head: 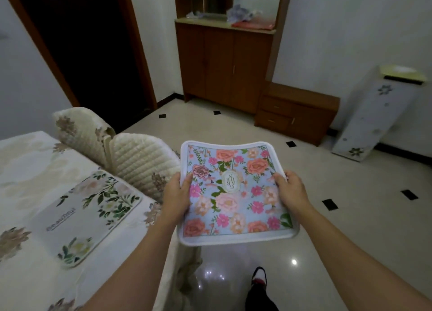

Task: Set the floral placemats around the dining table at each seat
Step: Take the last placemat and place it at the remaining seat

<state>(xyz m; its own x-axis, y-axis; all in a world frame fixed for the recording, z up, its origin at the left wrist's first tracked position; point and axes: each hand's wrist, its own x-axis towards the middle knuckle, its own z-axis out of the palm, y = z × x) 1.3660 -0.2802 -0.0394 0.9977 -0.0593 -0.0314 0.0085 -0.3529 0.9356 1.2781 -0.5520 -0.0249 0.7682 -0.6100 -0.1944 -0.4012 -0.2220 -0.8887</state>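
A blue floral placemat (236,193) with pink and orange roses and a white border hangs in the air over the floor, to the right of the table. My left hand (177,196) grips its left edge and my right hand (291,191) grips its right edge. A second, cream placemat (91,214) with white flowers and green leaves lies flat on the dining table (28,170), near the table's right edge. The table wears a cream floral cloth.
Two chairs with quilted cream covers (140,161) stand against the table's far right side. A wooden cabinet (224,65) and a low drawer unit (297,112) line the far wall. A white floral stand (374,119) leans at the right. My foot (258,276) is on the glossy tiled floor.
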